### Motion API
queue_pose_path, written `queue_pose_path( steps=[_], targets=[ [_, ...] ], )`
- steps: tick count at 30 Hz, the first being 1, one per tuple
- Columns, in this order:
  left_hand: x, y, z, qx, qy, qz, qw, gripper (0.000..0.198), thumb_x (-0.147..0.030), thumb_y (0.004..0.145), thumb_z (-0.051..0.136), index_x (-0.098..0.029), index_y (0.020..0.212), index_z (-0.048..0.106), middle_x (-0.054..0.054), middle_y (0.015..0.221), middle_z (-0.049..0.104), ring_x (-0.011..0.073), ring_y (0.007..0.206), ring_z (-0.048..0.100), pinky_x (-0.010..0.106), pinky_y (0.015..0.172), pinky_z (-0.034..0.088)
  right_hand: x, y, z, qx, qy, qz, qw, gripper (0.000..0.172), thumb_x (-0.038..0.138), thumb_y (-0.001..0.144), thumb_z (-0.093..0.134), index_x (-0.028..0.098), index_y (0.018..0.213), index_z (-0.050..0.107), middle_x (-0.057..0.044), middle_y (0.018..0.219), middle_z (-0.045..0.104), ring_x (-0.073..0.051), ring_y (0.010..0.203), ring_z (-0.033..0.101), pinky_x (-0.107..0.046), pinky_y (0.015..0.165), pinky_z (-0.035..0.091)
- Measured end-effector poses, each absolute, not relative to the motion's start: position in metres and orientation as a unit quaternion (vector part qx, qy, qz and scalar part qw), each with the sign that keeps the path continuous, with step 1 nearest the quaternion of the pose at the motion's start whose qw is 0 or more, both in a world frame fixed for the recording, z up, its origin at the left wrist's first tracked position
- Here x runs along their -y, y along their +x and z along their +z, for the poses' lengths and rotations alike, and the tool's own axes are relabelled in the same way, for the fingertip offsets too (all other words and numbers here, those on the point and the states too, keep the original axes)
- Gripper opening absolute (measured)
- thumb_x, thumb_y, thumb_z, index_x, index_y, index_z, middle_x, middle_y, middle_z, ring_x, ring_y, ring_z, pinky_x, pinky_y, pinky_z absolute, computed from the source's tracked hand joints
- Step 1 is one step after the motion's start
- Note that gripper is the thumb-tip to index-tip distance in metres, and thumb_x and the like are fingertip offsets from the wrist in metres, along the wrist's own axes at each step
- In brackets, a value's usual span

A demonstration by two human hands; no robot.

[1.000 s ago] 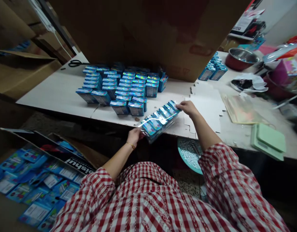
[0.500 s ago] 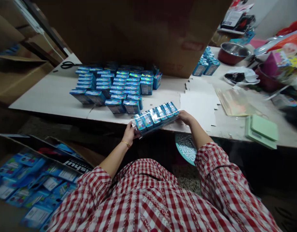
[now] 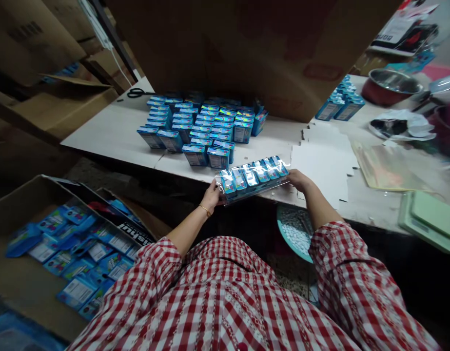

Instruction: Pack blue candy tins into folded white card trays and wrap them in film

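Note:
Between my hands is a clear plastic-wrapped pack of small blue boxes, standing in a row and tilted slightly up to the right. My left hand is closed round the pack's left end, its fingertips partly hidden. At the right end my right hand grips the wrap, with most fingers out of sight behind it. The pack is held at the front edge of the white table. Just beyond it stand rows of matching blue boxes.
An open carton with blue packets lies low on the left. Scissors rest at the back left. A large cardboard box stands behind the rows. To the right are white card sheets, a green scale and a metal bowl. A basin of white pieces sits below.
The view has swung left, so the scene sits further right in the picture. Both hands still hold the wrapped pack, which looks slightly more level.

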State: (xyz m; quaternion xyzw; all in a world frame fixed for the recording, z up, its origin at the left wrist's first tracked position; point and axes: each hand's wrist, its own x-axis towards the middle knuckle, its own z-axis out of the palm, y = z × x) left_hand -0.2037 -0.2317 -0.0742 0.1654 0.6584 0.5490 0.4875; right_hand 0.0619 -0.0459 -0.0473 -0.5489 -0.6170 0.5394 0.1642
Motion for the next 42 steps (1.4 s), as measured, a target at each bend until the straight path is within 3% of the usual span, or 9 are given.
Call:
queue_pose_path(
  steps=[3, 5, 9, 13, 17, 24, 29, 35, 42],
  targets=[
    [0.241, -0.209, -0.060, -0.689, 0.179, 0.567, 0.414, 0.048, -0.056, 0.075, 0.055, -0.019, 0.105, 0.058, 0.006, 0.093, 0.062, 0.0139, 0.076, 0.056, 0.023, 0.059, 0.042, 0.049, 0.067, -0.037, 0.560, -0.533, 0.584, 0.249, 0.028, 0.043, 0.056, 0.068, 0.016, 0.065, 0.063, -0.001, 0.062, 0.063, -0.013, 0.062, 0.055, -0.026, 0.065, 0.044],
    [0.245, -0.210, -0.047, -0.670, 0.225, 0.591, 0.389, 0.046, -0.059, 0.071, 0.057, -0.016, 0.083, 0.063, 0.003, 0.079, 0.062, 0.0121, 0.070, 0.053, 0.022, 0.060, 0.040, 0.049, 0.068, -0.026, 0.546, -0.515, 0.584, 0.309, 0.034, 0.051, 0.060, 0.064, 0.017, 0.067, 0.063, -0.003, 0.067, 0.064, -0.012, 0.063, 0.055, -0.026, 0.066, 0.044],
    [0.243, -0.203, -0.022, -0.637, 0.240, 0.601, 0.419, 0.034, -0.045, 0.058, 0.073, -0.014, 0.063, 0.061, -0.001, 0.059, 0.056, 0.0084, 0.057, 0.045, 0.022, 0.057, 0.035, 0.052, 0.064, -0.002, 0.593, -0.502, 0.544, 0.317, 0.031, 0.041, 0.047, 0.075, 0.017, 0.063, 0.064, 0.000, 0.059, 0.060, -0.011, 0.060, 0.051, -0.027, 0.067, 0.042],
    [0.243, -0.198, -0.002, -0.603, 0.184, 0.627, 0.456, 0.023, -0.032, 0.056, 0.074, -0.014, 0.059, 0.061, -0.001, 0.057, 0.057, 0.0079, 0.055, 0.045, 0.022, 0.056, 0.034, 0.062, 0.055, 0.023, 0.621, -0.503, 0.515, 0.310, 0.027, 0.039, 0.044, 0.076, 0.019, 0.057, 0.064, -0.002, 0.059, 0.062, -0.015, 0.064, 0.054, -0.031, 0.070, 0.042],
    [0.255, -0.218, 0.010, -0.560, 0.162, 0.688, 0.432, 0.022, -0.031, 0.053, 0.075, -0.014, 0.055, 0.061, -0.002, 0.053, 0.054, 0.0073, 0.054, 0.044, 0.022, 0.058, 0.035, 0.072, 0.028, 0.048, 0.665, -0.472, 0.512, 0.269, 0.018, 0.035, 0.049, 0.075, 0.021, 0.055, 0.065, -0.001, 0.060, 0.062, -0.015, 0.065, 0.055, -0.030, 0.071, 0.041],
    [0.327, -0.322, 0.046, -0.576, 0.091, 0.755, 0.299, 0.022, -0.030, 0.050, 0.075, -0.014, 0.061, 0.065, -0.001, 0.057, 0.058, 0.0081, 0.056, 0.047, 0.023, 0.057, 0.038, 0.104, -0.126, 0.104, 0.754, -0.361, 0.533, 0.132, 0.022, 0.040, 0.054, 0.072, 0.020, 0.052, 0.064, 0.000, 0.053, 0.057, -0.013, 0.055, 0.049, -0.029, 0.057, 0.036],
    [0.368, -0.424, 0.062, -0.594, 0.025, 0.797, 0.107, 0.022, -0.028, 0.049, 0.074, -0.016, 0.063, 0.062, -0.002, 0.059, 0.058, 0.0075, 0.056, 0.048, 0.022, 0.057, 0.040, 0.107, -0.300, 0.129, 0.798, -0.261, 0.526, 0.137, 0.028, 0.042, 0.057, 0.071, 0.017, 0.052, 0.062, 0.000, 0.052, 0.054, -0.012, 0.054, 0.047, -0.027, 0.056, 0.035],
    [0.335, -0.558, 0.049, -0.598, -0.011, 0.801, 0.011, 0.025, -0.030, 0.046, 0.074, -0.015, 0.061, 0.061, -0.002, 0.057, 0.058, 0.0064, 0.054, 0.047, 0.019, 0.052, 0.037, 0.055, -0.514, 0.098, 0.835, -0.264, 0.462, 0.141, 0.027, 0.035, 0.063, 0.070, 0.013, 0.051, 0.058, -0.002, 0.051, 0.053, -0.014, 0.057, 0.051, -0.029, 0.061, 0.038],
    [0.263, -0.667, -0.004, -0.634, -0.047, 0.770, 0.048, 0.028, -0.032, 0.049, 0.072, -0.013, 0.063, 0.059, -0.002, 0.058, 0.057, 0.0050, 0.050, 0.045, 0.017, 0.047, 0.032, 0.000, -0.660, 0.037, 0.857, -0.327, 0.374, 0.135, 0.013, 0.021, 0.075, 0.061, 0.010, 0.067, 0.062, -0.005, 0.070, 0.060, -0.019, 0.079, 0.058, -0.033, 0.075, 0.042]
  ],
)
